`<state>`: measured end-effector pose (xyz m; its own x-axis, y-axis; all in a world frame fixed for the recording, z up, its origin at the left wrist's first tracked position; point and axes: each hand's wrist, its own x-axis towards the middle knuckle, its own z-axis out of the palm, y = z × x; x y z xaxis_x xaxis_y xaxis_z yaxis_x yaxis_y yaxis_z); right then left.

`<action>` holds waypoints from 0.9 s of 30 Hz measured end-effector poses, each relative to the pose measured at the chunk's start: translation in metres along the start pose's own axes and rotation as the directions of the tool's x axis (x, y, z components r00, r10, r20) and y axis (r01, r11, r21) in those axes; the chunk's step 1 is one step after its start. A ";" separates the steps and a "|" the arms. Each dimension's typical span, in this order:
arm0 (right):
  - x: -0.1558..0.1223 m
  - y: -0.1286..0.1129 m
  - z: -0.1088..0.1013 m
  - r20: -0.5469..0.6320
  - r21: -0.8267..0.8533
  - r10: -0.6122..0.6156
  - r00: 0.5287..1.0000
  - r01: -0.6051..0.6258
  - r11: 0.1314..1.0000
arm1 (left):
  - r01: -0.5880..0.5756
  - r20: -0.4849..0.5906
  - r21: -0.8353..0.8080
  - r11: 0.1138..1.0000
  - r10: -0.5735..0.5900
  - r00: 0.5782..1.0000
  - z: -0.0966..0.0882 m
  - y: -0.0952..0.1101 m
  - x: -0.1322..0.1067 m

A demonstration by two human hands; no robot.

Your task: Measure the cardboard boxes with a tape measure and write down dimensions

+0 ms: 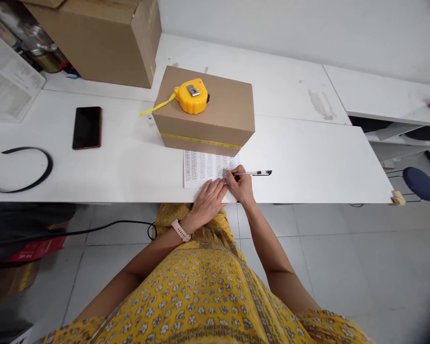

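Note:
My right hand (242, 186) is closed around a pen (258, 173), its tip end low over a sheet of paper (197, 183) covered in columns of handwriting. My left hand (209, 200) lies flat with fingers stretched out, resting on the sheet's lower edge and the table edge. Behind the sheet stands a closed cardboard box (225, 107), which hides the sheet's top part. On the box sits a yellow tape measure (192, 96) with a short length of yellow blade sticking out to the left.
A smartphone (87, 128) and a black curved band (46, 167) lie on the white table (308, 162) to the left. A larger cardboard box (103, 48) stands at the back left. A blue stool (420, 183) is on the floor at the right, beyond the table's end.

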<state>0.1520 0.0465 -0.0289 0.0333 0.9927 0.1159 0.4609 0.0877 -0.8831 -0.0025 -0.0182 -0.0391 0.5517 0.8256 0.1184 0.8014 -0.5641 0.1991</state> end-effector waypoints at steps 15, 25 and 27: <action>-0.001 -0.002 -0.001 -0.026 0.034 0.031 0.999 -0.030 0.999 | -0.001 0.005 0.012 1.000 0.001 1.000 -0.002 0.000 -0.001; 0.000 0.001 -0.001 -0.029 -0.004 0.009 1.000 -0.009 1.000 | -0.001 0.015 0.017 1.000 0.001 1.000 -0.005 0.001 0.000; 0.000 0.001 -0.001 -0.027 0.000 0.011 1.000 -0.011 1.000 | -0.002 0.012 0.010 1.000 0.002 1.000 -0.005 0.001 0.000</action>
<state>0.1531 0.0464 -0.0293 0.0621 0.9910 0.1185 0.4605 0.0768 -0.8843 -0.0031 -0.0189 -0.0337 0.5560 0.8243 0.1070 0.8026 -0.5659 0.1887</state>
